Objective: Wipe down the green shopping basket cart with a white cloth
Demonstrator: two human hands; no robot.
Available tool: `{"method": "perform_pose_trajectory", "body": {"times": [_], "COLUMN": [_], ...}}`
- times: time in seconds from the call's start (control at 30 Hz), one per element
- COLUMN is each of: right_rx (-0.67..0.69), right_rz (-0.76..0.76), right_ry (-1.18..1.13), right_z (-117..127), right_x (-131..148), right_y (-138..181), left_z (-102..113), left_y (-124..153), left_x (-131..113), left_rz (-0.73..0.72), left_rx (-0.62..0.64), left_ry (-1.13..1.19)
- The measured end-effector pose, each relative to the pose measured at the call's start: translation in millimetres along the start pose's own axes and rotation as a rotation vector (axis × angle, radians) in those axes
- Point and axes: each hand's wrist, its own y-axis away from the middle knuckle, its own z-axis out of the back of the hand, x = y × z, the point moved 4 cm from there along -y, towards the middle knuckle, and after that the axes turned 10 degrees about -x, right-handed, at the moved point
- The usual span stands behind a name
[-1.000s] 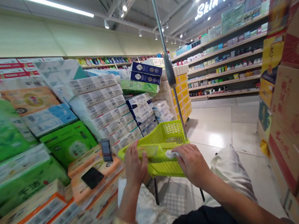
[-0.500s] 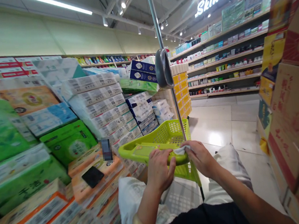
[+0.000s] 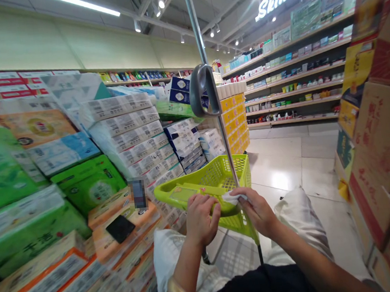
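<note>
A lime-green shopping basket (image 3: 175, 195) on wheels stands tilted in front of my knees, with a long metal pole and a grey loop handle (image 3: 194, 92) rising from it. My left hand (image 3: 202, 217) is closed over the near rim, fingers on top and thumb on the near side. Just to its right, my right hand (image 3: 259, 209) pinches a crumpled white wipe (image 3: 234, 198) against the rim, close to the foot of the pole. The holes of the basket's side show beyond the rim.
Stacked tissue packs (image 3: 126, 125) fill the left side, with a dark phone-like slab (image 3: 120, 228) lying on an orange pack. Cardboard boxes (image 3: 377, 154) are piled at the right. Product shelves (image 3: 288, 75) line the back beyond the tiled floor (image 3: 279, 155).
The pole and its grey handle have swung slightly left, and the handle has turned to show its loop more. Both hands and the wipe have shifted a little left along the rim.
</note>
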Motion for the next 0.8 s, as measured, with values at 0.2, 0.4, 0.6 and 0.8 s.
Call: {"method": "perform_pose_trajectory", "body": {"times": [0.2,0.4,0.6,0.8], "right_rx": [-0.188,-0.434,-0.179,-0.148], "right_rz": [-0.16,-0.437,-0.54,-0.743], "right_ry": [-0.074,-0.047,-0.323,-0.733], "right_z": [2,7,-20,-35], "right_x": [-22,-34,-12,2], "right_y": [6,-1,-47,-64], "left_z": [4,8,16,26], "left_y": [-1,-1,0,-1], "left_x": [4,14,39,47], "left_rz": [0.009,0.025,0.108,0.217], "left_rx": [0.026,0.02,-0.019,-0.208], "left_ry": [0.056,0.072,0.185,0.164]}}
